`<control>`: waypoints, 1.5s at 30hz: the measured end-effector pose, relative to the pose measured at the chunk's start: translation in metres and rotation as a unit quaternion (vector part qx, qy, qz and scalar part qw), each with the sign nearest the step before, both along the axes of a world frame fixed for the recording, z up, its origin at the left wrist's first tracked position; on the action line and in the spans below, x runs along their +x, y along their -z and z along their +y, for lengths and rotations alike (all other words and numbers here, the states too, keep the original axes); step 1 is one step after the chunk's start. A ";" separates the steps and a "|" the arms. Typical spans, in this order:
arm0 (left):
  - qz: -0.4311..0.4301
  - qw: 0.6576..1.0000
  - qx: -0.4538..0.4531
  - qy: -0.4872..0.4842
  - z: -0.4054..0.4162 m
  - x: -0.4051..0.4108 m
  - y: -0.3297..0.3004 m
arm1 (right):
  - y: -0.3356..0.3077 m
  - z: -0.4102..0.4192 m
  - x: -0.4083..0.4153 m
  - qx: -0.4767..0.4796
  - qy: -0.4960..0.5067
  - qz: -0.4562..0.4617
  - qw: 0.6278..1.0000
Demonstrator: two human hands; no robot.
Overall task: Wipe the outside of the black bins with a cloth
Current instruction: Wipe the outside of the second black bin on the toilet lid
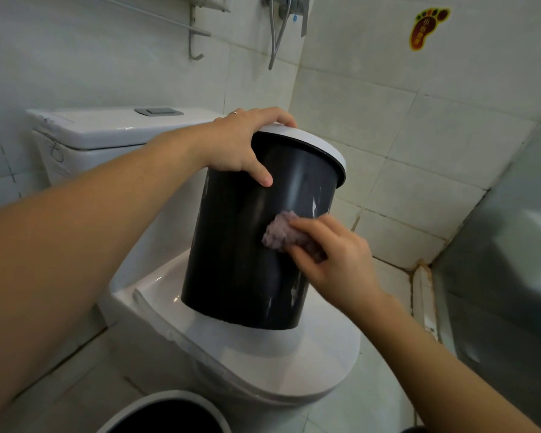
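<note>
A white toilet (294, 364) is taken as the landmark; its lid is closed and a black bin (247, 245) is stood on it, tilted, with only the bin's lower edge seen touching the lid. Behind the toilet the cistern (107, 132) is seen, with a grey flush button (159, 112) on top. On the tiled wall above the toilet a metal rack (197, 29) and a shower hose (278, 32) are hung, and to the upper right a foot-shaped sticker (427, 26) is stuck. In front of the toilet, at the lower edge of the view, a second bin (166, 410) is partly shown; its inside looks dark and its contents cannot be told. To the right of the toilet a grey panel (512, 245) is seen. The tilted bin is capped by a white rim (325, 145); its inside is hidden. Its dark wall is glossy, with pale smears near the right side and the base. The top of the bin is gripped by the left hand (238, 142), thumb pressed on the wall. A crumpled pinkish cloth (278, 231) is held in the curled fingers of the right hand (334, 260) and pressed against the bin's wall.
</note>
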State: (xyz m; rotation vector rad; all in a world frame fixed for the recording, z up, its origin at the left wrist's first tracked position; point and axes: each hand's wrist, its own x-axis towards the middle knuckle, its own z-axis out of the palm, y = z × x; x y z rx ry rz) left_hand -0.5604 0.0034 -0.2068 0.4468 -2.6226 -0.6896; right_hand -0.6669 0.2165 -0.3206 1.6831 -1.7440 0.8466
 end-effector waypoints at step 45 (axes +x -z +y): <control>0.045 0.993 0.104 0.014 -0.022 -0.006 0.003 | 0.060 0.028 -0.001 0.066 -0.082 -0.073 0.992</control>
